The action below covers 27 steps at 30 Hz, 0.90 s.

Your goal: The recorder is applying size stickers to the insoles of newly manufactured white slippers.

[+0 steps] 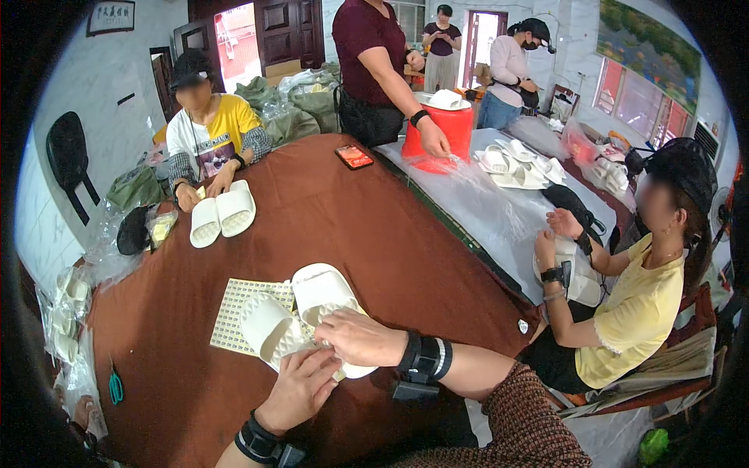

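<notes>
A pair of white slide slippers lies in front of me, toes pointing away. The left slipper [265, 321] rests partly over a yellowish sheet of small printed stickers [232, 318]; the right slipper [318, 285] is beside it. My left hand [298, 388] is at the heel end of the slippers, its fingers drawn together. Close against it, my right hand [361, 337] lies over the right slipper's footbed with fingers curled into a pinch. The fingertips of both hands meet there, and whatever they hold is too small or hidden to tell.
A brown cloth covers the table [374, 234]. On it are a phone [354, 157], teal-handled scissors [115, 384] and another slipper pair [223, 213] by a co-worker. To the right, a table holds a red stool [438, 132] and more slippers [519, 164]; a seated person works there.
</notes>
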### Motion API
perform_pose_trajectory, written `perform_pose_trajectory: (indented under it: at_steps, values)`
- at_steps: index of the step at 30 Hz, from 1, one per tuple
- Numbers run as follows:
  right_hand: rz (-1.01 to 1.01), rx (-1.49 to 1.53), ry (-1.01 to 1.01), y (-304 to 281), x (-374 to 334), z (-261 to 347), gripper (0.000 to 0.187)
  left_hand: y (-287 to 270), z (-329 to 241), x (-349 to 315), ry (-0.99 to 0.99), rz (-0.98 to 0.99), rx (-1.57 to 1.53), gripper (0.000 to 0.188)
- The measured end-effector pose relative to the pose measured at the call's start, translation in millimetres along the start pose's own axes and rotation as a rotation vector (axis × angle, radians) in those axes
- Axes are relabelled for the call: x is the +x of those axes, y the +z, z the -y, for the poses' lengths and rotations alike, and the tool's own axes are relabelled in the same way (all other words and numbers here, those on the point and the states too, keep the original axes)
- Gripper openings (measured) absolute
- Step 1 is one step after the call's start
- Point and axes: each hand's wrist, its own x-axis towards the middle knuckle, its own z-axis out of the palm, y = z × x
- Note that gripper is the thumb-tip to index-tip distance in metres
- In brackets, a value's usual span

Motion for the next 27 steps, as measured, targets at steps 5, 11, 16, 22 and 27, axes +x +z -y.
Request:
perform_pose_trajectory:
  at_steps: [5, 11, 16, 22, 27]
  values:
    - [0.001, 0.000, 0.018, -2.9, 3.1, 3.3, 0.020, -1.9, -1.4, 2.5, -0.001, -0.014, 0.002, 0.034]
    - [-0.009, 0.013, 0.003, -3.2, 3.3, -0.8, 0.022, 2.0, 3.4, -2.2, -0.037, 0.030, 0.051, 0.031]
    - [-0.060, 0.059, -0.043, -2.9, 2.5, -4.1, 0.022, 5.9, 10.1, -6.9, -0.019, 0.033, 0.065, 0.034]
    - [-0.046, 0.178, 0.019, -10.8, 2.6, -7.1, 0.024, 8.9, 20.8, -8.8, 0.084, 0.001, 0.174, 0.034]
    - [-0.039, 0.211, 0.026, -9.0, 2.6, -10.0, 0.025, 14.0, 28.1, -12.2, -0.023, 0.125, -0.087, 0.033]
